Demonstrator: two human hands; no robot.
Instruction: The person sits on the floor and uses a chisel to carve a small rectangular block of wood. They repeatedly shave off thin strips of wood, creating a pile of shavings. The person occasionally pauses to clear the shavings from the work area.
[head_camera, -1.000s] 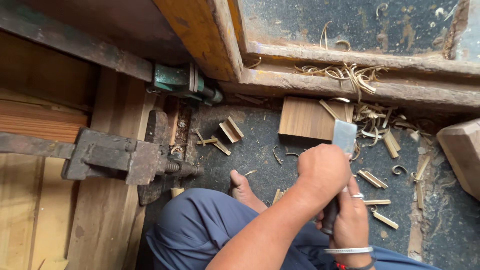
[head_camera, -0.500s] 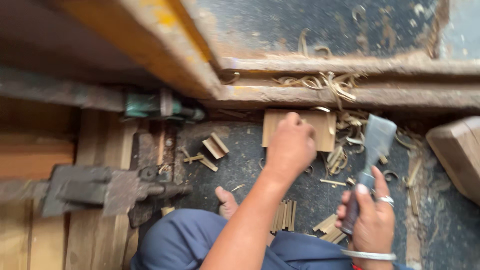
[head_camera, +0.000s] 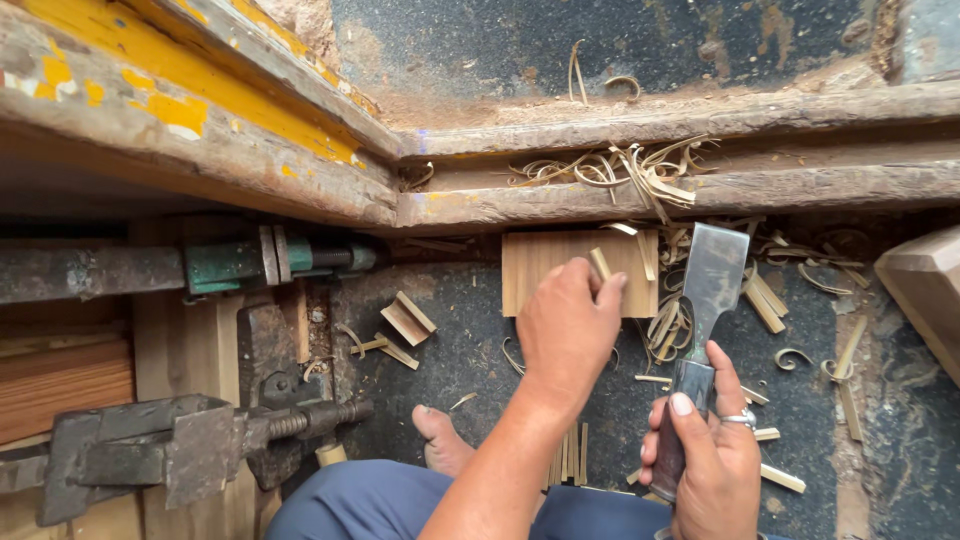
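My left hand (head_camera: 567, 325) reaches forward over a small flat wooden board (head_camera: 540, 262) lying on the dark floor. Its fingertips pinch a thin wood sliver (head_camera: 600, 264) above the board. My right hand (head_camera: 712, 460) grips the dark handle of a wide steel chisel (head_camera: 708, 288), blade pointing up and away, just right of the board. A ring and a bracelet are on that hand. Thin wood strips (head_camera: 568, 452) lie under my left forearm.
A metal bar clamp (head_camera: 180, 445) and a green-ended clamp (head_camera: 250, 263) sit at the left beside wooden planks. Worn beams (head_camera: 640, 190) with curled shavings cross the top. Wood chips (head_camera: 408, 318) litter the floor. A bare foot (head_camera: 440, 440) shows below.
The view has shifted closer. My left hand has come down onto the board and picked up a sliver. My right hand has brought the chisel nearer to the board.
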